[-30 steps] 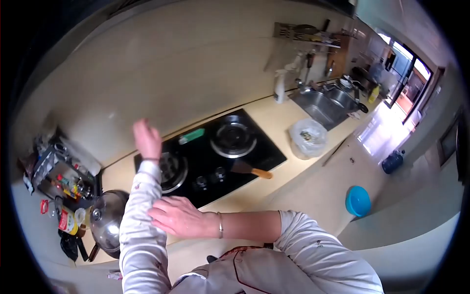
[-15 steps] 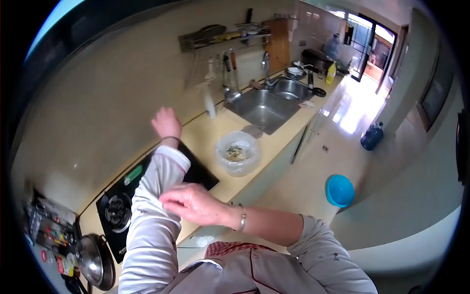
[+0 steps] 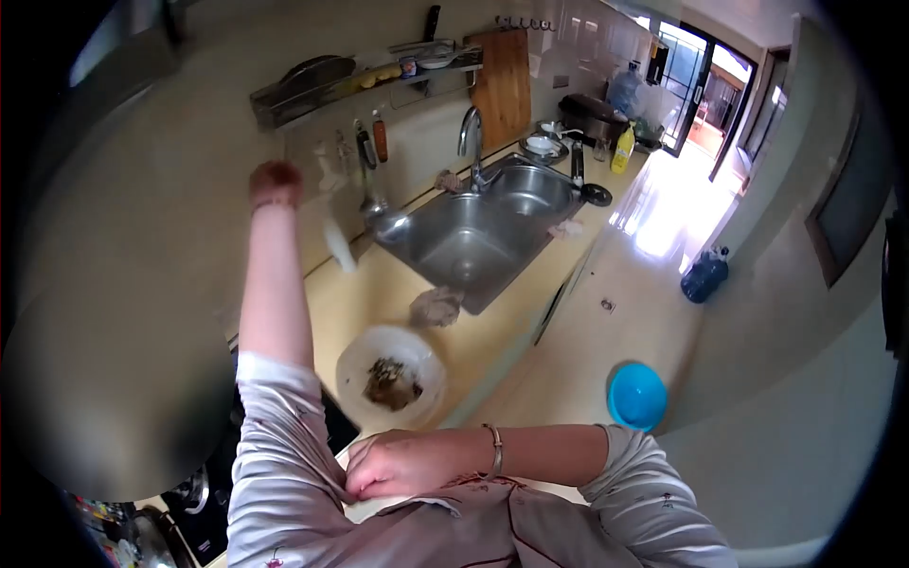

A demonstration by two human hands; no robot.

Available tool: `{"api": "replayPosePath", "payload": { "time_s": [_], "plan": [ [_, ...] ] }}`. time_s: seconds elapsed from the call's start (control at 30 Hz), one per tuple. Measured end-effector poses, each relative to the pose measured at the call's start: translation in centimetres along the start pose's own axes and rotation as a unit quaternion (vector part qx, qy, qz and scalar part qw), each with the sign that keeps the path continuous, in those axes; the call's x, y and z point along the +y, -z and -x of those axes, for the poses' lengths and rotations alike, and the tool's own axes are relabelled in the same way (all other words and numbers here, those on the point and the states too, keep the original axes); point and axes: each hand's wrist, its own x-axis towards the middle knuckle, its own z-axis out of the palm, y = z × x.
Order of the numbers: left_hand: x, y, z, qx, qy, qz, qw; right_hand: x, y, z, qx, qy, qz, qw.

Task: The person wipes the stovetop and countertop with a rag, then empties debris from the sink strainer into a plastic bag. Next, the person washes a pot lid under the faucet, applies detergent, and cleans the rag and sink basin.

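My right hand point(image 3: 396, 464) is closed on the bunched left sleeve point(image 3: 289, 445) near the elbow; a bracelet circles its wrist. My left arm reaches forward with the forearm bare. In front of the wall, my left hand point(image 3: 276, 185) is raised and blurred, so its fingers cannot be made out. Just beyond my right hand, a bowl lined with a clear plastic bag point(image 3: 350, 379) stands on the counter with dark and pale scraps point(image 3: 390, 383) in it. A crumpled cloth point(image 3: 436, 307) lies between the bowl and the sink.
A double steel sink point(image 3: 464, 241) with a faucet point(image 3: 469, 142) is set into the counter. Ladles point(image 3: 386, 220) hang on the wall under a shelf point(image 3: 379, 80). A black stove point(image 3: 222, 511) is at lower left. A blue basin point(image 3: 636, 396) and a water jug point(image 3: 705, 275) are on the floor.
My left arm has stretched further forward and up, and its sleeve now sits higher, baring the forearm. My right hand has closed on the sleeve near the elbow. The view has shifted.
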Motion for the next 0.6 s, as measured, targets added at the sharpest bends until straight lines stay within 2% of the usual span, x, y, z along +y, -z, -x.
{"api": "replayPosePath", "payload": {
  "time_s": [0.03, 0.07, 0.1, 0.13, 0.17, 0.2, 0.23, 0.27, 0.33, 0.37, 0.4, 0.43, 0.47, 0.53, 0.6],
  "plan": [
    [0.1, -2.1, -0.9, -0.022, 0.027, 0.136, 0.99, 1.7, 1.6, 1.8, 0.073, -0.079, -0.06, 0.992],
    [-1.2, -3.9, -0.8, -0.059, 0.075, 0.391, 0.916, 3.5, 2.7, 3.7, 0.138, -0.159, -0.127, 0.969],
    [-2.8, -5.1, 0.0, -0.076, 0.115, 0.615, 0.776, 5.3, 4.8, 5.9, 0.157, -0.2, -0.071, 0.964],
    [-4.0, -5.9, 1.5, -0.119, 0.072, 0.527, 0.839, 7.3, 7.1, 8.9, 0.173, -0.236, -0.012, 0.956],
    [-4.5, -6.7, 3.6, -0.122, 0.05, 0.493, 0.86, 9.8, 8.3, 12.6, 0.149, -0.359, 0.049, 0.92],
    [-4.9, -7.3, 5.2, -0.108, 0.07, 0.412, 0.902, 11.5, 9.4, 15.9, 0.143, -0.393, 0.111, 0.902],
    [-5.9, -7.9, 6.5, -0.117, 0.075, 0.355, 0.924, 13.1, 10.2, 18.5, 0.139, -0.42, 0.175, 0.879],
    [-7.6, -8.7, 7.6, -0.117, 0.071, 0.316, 0.939, 14.6, 11.0, 20.3, 0.127, -0.413, 0.165, 0.887],
    [-10.8, -10.4, 9.8, -0.149, 0.068, 0.258, 0.952, 17.6, 12.7, 22.3, 0.08, -0.463, 0.148, 0.87],
    [-11.1, -10.9, 11.3, -0.159, 0.069, 0.245, 0.954, 19.6, 13.1, 22.4, 0.067, -0.447, 0.149, 0.88],
    [-11.4, -11.5, 12.5, -0.166, 0.09, 0.231, 0.955, 21.6, 13.2, 22.3, 0.076, -0.415, 0.231, 0.877],
    [-11.2, -11.9, 13.7, -0.169, 0.073, 0.221, 0.958, 23.1, 13.9, 21.7, 0.087, -0.378, 0.31, 0.868],
    [-11.2, -12.7, 14.6, -0.163, 0.071, 0.194, 0.965, 24.0, 15.3, 20.3, 0.074, -0.36, 0.308, 0.877],
    [-11.0, -14.2, 16.6, -0.127, 0.086, 0.148, 0.977, 25.8, 17.2, 17.8, 0.013, -0.421, 0.265, 0.868],
    [-9.2, -15.3, 18.3, -0.104, 0.105, 0.102, 0.984, 28.5, 17.5, 17.1, 0.019, -0.363, 0.274, 0.89]
  ]
}}
